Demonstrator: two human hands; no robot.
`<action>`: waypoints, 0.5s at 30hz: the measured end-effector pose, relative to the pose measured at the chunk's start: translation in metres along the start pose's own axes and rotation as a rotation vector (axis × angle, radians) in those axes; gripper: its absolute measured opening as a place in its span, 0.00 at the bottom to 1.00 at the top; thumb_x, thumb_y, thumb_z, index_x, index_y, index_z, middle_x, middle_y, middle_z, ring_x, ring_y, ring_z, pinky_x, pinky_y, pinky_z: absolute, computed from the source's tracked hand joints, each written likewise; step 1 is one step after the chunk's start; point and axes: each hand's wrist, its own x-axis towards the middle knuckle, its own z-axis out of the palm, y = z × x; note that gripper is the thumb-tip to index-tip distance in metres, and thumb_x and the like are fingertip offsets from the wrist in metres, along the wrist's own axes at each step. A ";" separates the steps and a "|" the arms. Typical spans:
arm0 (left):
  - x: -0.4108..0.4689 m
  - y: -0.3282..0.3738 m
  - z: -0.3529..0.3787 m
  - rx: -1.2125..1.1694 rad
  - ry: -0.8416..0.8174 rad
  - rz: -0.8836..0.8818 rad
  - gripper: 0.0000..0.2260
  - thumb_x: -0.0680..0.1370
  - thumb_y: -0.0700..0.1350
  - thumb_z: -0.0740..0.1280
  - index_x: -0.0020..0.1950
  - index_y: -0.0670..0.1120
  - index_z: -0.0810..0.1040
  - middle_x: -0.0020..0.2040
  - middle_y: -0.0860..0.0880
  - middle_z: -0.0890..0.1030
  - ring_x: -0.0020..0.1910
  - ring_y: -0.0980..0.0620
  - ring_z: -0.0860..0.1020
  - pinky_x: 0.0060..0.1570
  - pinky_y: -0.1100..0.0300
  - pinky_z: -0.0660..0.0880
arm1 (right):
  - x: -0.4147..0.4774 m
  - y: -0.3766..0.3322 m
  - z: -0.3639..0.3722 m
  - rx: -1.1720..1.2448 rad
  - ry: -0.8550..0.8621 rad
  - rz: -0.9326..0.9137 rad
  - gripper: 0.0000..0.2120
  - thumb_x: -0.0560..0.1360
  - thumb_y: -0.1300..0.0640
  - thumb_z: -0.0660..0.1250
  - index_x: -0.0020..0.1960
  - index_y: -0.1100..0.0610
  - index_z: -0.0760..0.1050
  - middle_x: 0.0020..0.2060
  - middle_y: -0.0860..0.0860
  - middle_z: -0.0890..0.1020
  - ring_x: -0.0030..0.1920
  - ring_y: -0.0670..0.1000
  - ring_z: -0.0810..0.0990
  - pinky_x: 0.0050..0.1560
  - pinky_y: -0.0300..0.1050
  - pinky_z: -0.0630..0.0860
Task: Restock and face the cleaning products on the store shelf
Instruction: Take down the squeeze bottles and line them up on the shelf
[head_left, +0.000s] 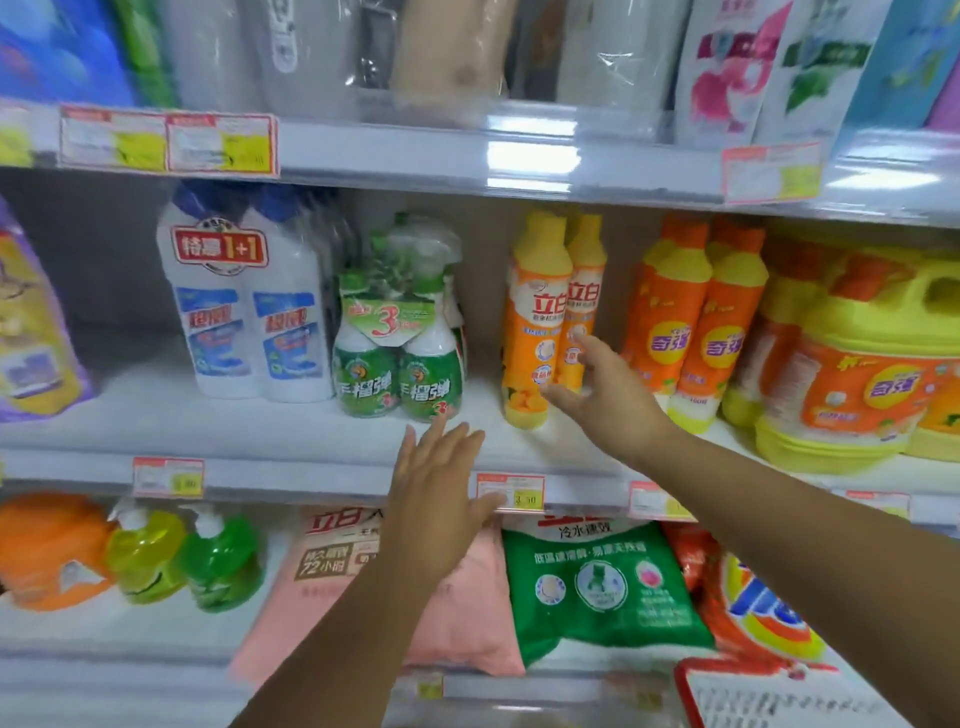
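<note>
On the middle shelf (291, 431) stand a twin pack of white toilet cleaner bottles (249, 306), a green pack of spray bottles (397, 332), two slim orange-and-yellow dish soap bottles (545, 317) and two wider orange bottles (691, 322). My right hand (605, 392) is open beside the slim dish soap bottles, fingertips touching or nearly touching the rear one. My left hand (441, 483) is open and flat, hovering in front of the shelf edge just below the green spray pack, holding nothing.
Large yellow-and-orange detergent jugs (852, 364) fill the right of the middle shelf; a purple bag (31, 322) sits at its left. Below lie pink (457, 618) and green (597, 582) powder bags, green pump bottles (187, 556) and an orange bottle. A red basket corner (727, 696) shows at bottom right.
</note>
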 end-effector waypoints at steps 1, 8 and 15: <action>-0.001 -0.001 0.005 0.020 0.013 0.009 0.31 0.78 0.61 0.65 0.78 0.54 0.60 0.79 0.55 0.59 0.79 0.54 0.49 0.77 0.52 0.37 | 0.014 -0.003 0.005 0.052 0.003 0.020 0.36 0.71 0.41 0.73 0.74 0.51 0.64 0.62 0.45 0.77 0.60 0.45 0.76 0.61 0.45 0.72; 0.003 -0.014 0.019 -0.071 0.135 0.049 0.28 0.71 0.57 0.74 0.69 0.52 0.74 0.69 0.53 0.75 0.73 0.50 0.67 0.75 0.58 0.40 | 0.050 -0.022 0.036 0.231 0.205 0.172 0.32 0.71 0.47 0.77 0.69 0.50 0.67 0.61 0.49 0.79 0.59 0.54 0.80 0.62 0.55 0.77; 0.007 0.019 -0.027 -0.424 0.018 -0.068 0.37 0.74 0.56 0.73 0.78 0.54 0.59 0.77 0.57 0.60 0.75 0.57 0.59 0.73 0.60 0.57 | -0.026 -0.037 0.009 0.422 0.230 0.000 0.23 0.72 0.58 0.76 0.62 0.53 0.70 0.55 0.47 0.81 0.52 0.44 0.80 0.55 0.42 0.77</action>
